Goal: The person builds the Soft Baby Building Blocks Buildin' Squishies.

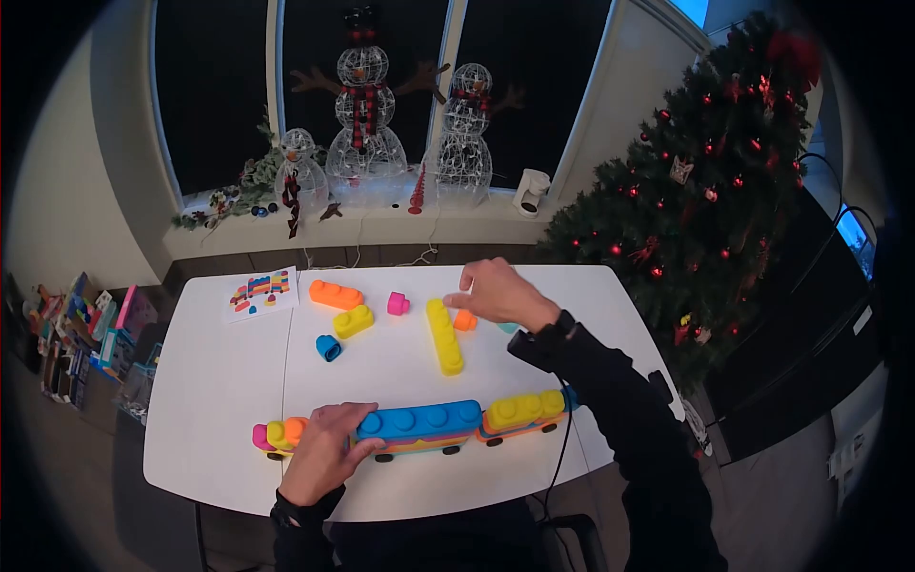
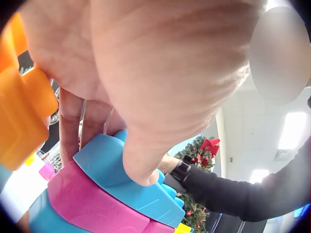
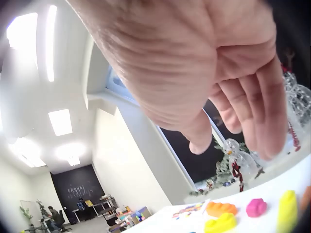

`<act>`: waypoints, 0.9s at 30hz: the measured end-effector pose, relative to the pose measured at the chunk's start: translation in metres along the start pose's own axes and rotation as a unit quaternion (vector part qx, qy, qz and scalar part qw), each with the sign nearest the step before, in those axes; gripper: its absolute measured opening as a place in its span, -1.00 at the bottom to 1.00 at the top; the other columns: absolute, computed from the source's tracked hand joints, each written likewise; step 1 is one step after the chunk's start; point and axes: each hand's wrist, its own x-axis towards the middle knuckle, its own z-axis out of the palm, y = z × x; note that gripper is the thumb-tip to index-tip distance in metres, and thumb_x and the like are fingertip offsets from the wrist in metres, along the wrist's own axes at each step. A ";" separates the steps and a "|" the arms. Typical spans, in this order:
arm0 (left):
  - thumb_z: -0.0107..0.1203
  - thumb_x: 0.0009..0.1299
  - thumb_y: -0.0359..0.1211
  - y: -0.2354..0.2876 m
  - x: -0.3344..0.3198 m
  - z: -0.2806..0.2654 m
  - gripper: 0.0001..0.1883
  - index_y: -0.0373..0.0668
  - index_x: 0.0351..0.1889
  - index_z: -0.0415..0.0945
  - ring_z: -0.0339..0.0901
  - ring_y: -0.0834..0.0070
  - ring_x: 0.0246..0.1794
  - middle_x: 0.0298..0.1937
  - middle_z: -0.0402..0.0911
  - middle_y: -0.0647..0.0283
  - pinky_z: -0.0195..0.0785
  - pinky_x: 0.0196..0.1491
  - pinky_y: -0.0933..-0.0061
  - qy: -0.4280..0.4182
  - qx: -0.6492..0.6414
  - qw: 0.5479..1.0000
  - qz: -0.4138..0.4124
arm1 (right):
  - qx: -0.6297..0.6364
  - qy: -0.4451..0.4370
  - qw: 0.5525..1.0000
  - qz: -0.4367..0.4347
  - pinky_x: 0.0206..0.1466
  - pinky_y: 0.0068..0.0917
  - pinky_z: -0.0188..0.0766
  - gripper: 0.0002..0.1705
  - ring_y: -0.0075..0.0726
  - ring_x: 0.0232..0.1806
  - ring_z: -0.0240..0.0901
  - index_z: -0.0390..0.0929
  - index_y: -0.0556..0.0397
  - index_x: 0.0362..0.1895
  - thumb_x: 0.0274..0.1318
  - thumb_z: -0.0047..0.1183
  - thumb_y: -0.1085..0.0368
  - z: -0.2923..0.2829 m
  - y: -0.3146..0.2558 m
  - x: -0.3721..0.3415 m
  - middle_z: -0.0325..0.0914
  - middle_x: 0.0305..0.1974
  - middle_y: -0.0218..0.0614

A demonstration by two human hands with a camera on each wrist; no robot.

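A toy train built of large building blocks stands along the near side of the white table (image 1: 219, 381). My left hand (image 1: 324, 458) grips the left end of its long blue block (image 1: 424, 418), thumb on the near side and fingers on the far side. Under that block, a magenta block (image 2: 92, 199) shows in the left wrist view. My right hand (image 1: 505, 291) is over the far side of the table, fingers loosely extended and holding nothing. Below its fingertips are a small orange block (image 1: 465, 320) and a long yellow block (image 1: 444, 338).
Loose blocks lie farther left: a long orange block (image 1: 335, 295), a yellow block (image 1: 354, 322), a magenta block (image 1: 397, 303) and a blue block (image 1: 328, 348). A picture sheet (image 1: 262, 296) lies at the back left. A cable (image 1: 562, 443) hangs from my right wrist across the train's right end.
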 end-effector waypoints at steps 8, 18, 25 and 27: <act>0.48 0.60 -0.08 -0.007 -0.003 0.002 -0.40 -0.17 0.49 0.68 0.63 -0.10 0.36 0.28 0.80 0.01 0.40 0.54 -0.01 0.002 -0.003 1.000 0.012 | -0.069 -0.229 0.963 0.122 -0.17 -0.20 0.79 -0.05 -0.04 -0.36 0.87 0.84 0.26 -0.18 0.10 0.56 -0.54 0.120 0.039 0.037 0.84 -0.41 -0.09; 0.42 0.66 -0.09 -0.009 -0.002 0.002 -0.41 -0.20 0.53 0.65 0.66 -0.05 0.31 0.28 0.79 0.01 0.38 0.56 -0.04 0.012 -0.006 0.999 0.047 | 0.026 -0.282 0.935 0.215 -0.14 -0.34 0.79 -0.06 -0.15 -0.30 0.93 0.82 0.36 0.01 0.09 0.64 -0.38 0.139 0.040 0.030 0.94 -0.19 -0.03; 0.48 0.60 -0.14 -0.004 -0.003 0.002 -0.38 -0.20 0.54 0.65 0.60 -0.11 0.38 0.30 0.78 -0.04 0.42 0.52 -0.01 0.004 -0.006 1.000 0.019 | 0.116 -0.222 0.931 0.266 -0.12 -0.29 0.80 -0.27 -0.12 -0.30 0.91 0.84 0.43 -0.04 0.10 0.58 -0.10 0.051 0.014 0.000 0.92 -0.22 0.02; 0.50 0.59 -0.14 -0.005 -0.003 0.003 -0.37 -0.19 0.54 0.65 0.60 -0.12 0.39 0.33 0.77 -0.05 0.45 0.50 -0.02 0.000 -0.002 1.000 0.015 | 0.142 -0.176 0.945 0.235 -0.17 -0.31 0.78 -0.34 -0.17 -0.38 0.87 0.86 0.37 -0.02 0.12 0.54 -0.06 0.012 0.017 -0.029 0.91 -0.24 0.01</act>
